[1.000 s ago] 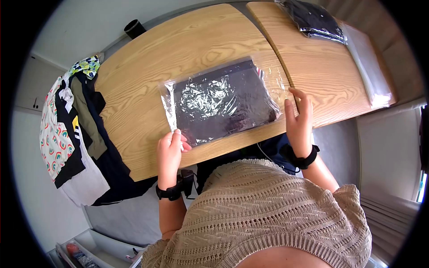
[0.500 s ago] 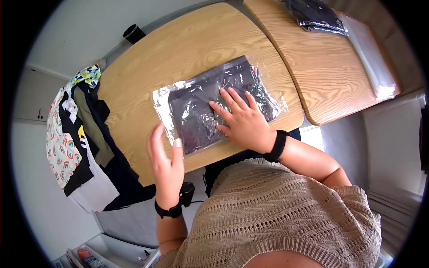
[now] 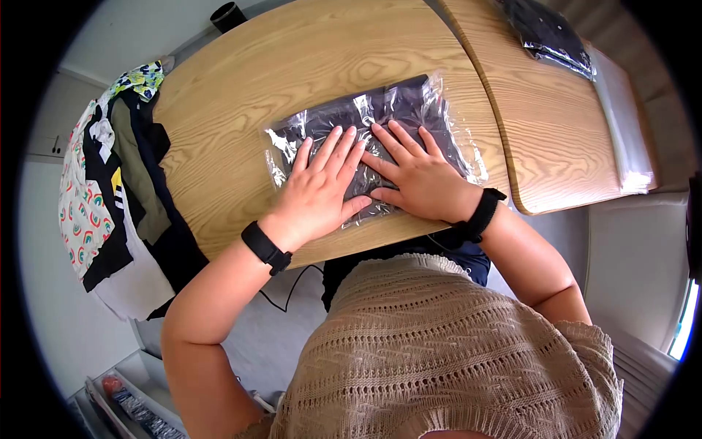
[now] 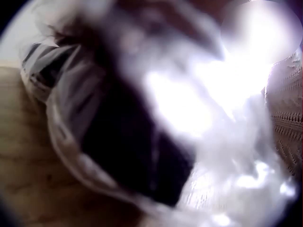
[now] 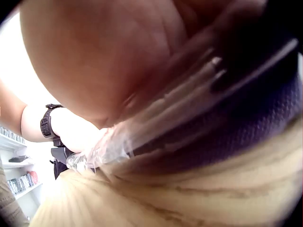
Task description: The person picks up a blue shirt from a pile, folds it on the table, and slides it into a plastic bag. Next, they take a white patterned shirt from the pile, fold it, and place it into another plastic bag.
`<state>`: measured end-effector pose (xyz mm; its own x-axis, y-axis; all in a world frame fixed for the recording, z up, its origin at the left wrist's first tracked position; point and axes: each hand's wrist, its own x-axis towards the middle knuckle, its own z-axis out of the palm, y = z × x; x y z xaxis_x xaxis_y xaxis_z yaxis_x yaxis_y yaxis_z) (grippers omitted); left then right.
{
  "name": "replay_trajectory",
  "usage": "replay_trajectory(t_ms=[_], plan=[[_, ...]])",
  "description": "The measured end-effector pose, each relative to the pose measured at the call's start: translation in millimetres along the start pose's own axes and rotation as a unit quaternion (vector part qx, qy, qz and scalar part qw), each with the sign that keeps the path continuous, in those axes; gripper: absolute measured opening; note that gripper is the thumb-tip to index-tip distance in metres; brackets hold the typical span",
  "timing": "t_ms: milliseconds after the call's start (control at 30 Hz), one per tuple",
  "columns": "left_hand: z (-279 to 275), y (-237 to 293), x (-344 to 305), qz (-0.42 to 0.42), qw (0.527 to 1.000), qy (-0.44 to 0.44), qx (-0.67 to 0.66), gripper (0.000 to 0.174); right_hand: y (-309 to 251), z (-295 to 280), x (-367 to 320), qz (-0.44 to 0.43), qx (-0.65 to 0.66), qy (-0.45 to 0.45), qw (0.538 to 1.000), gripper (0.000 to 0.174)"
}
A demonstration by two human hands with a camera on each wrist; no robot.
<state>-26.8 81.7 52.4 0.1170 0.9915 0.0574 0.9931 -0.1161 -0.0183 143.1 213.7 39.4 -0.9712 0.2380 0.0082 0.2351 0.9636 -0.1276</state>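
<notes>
A clear plastic bag with dark folded fabric inside (image 3: 329,117) lies flat on the wooden table (image 3: 241,95), near its front edge. The left hand (image 3: 311,186) rests palm down on the bag's left half, fingers straight and a little spread. On the right half, the right hand (image 3: 424,179) presses down with fingers spread; the two hands nearly meet at the middle. In the left wrist view the bag's plastic (image 4: 90,165) shows blurred with glare around dark cloth. The right wrist view has the palm (image 5: 104,56) against the plastic, above purple-dark fabric (image 5: 246,127).
Several garments (image 3: 88,212) hang over the table's left edge. On the second table (image 3: 541,132) at the right are a bagged dark item (image 3: 548,36) and a stack of clear bags (image 3: 621,124). A black cylinder (image 3: 227,17) stands beyond the far edge; an open drawer (image 3: 146,380) is at lower left.
The left hand let go of the bag's left edge, then came down on top of it. The right hand moved left from beside the bag onto it and lies flat there.
</notes>
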Motion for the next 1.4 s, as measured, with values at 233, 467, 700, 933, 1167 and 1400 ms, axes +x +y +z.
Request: replay_trajectory(t_ms=[233,467,700,933,1167,1400], plan=[[8,-2,3,-0.012,0.999,-0.020,-0.029,0.077,6,5,3,-0.004,0.056,-0.022,0.998,0.064],[9,-4,1,-0.008,0.999,-0.014,-0.035,0.079,6,3,4,0.002,0.077,-0.038,0.996,0.066],[0,-23,3,-0.031,0.968,-0.021,-0.247,0.071,17,-15,7,-0.024,0.141,-0.062,0.988,0.075],[-23,-5,-2,0.006,0.996,-0.015,-0.093,0.069,1,-19,13,0.040,0.026,-0.018,0.999,0.063],[0,-10,-6,-0.023,0.997,-0.051,-0.050,0.076,-2,-8,13,0.078,0.062,-0.015,0.995,0.057],[8,-14,-5,-0.008,0.997,-0.034,-0.067,0.077,0,-5,15,0.076,0.088,-0.047,0.992,0.058]])
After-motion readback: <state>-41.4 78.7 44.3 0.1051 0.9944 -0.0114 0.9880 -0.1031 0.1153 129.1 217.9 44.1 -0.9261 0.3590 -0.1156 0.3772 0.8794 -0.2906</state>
